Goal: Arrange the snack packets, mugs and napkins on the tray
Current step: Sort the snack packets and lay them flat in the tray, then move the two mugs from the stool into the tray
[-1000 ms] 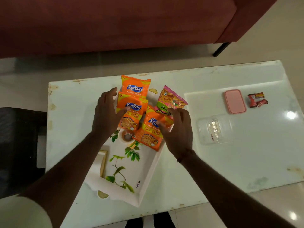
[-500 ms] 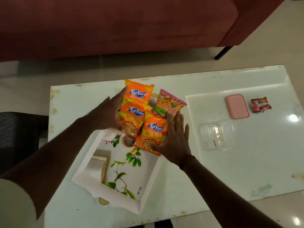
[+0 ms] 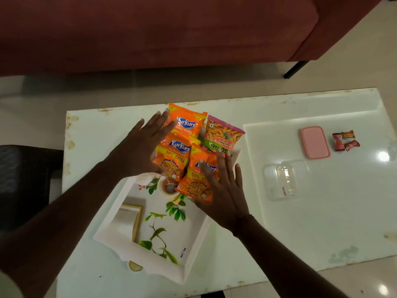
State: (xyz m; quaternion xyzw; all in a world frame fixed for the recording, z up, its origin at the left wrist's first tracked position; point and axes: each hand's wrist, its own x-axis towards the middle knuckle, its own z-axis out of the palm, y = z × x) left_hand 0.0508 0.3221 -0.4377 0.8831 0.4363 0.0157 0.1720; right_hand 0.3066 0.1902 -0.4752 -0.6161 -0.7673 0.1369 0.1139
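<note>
A white tray [image 3: 195, 250] with a leaf print lies tilted on the table. Three orange Kurkure packets [image 3: 186, 123] [image 3: 175, 154] [image 3: 195, 181] and a pink-and-green snack packet [image 3: 222, 135] lie in its far end. A mug [image 3: 166, 188] peeks out under the packets. Folded napkins [image 3: 126, 220] sit at the tray's near left. My left hand [image 3: 141, 145] is flat with fingers spread against the left side of the packets. My right hand [image 3: 221, 190] lies flat, fingers apart, on the nearest orange packet.
On the white table [image 3: 300, 222], right of the tray, stand a clear plastic box [image 3: 281, 181], a pink lid [image 3: 314, 141] and small red wrapped sweets [image 3: 344, 140]. A red sofa [image 3: 150, 31] stands behind the table. A dark chair [image 3: 19, 181] is at the left.
Both hands have opened flat and slid forward against the packets, pressing them together at the tray's far end. The camera view has shifted slightly downward.
</note>
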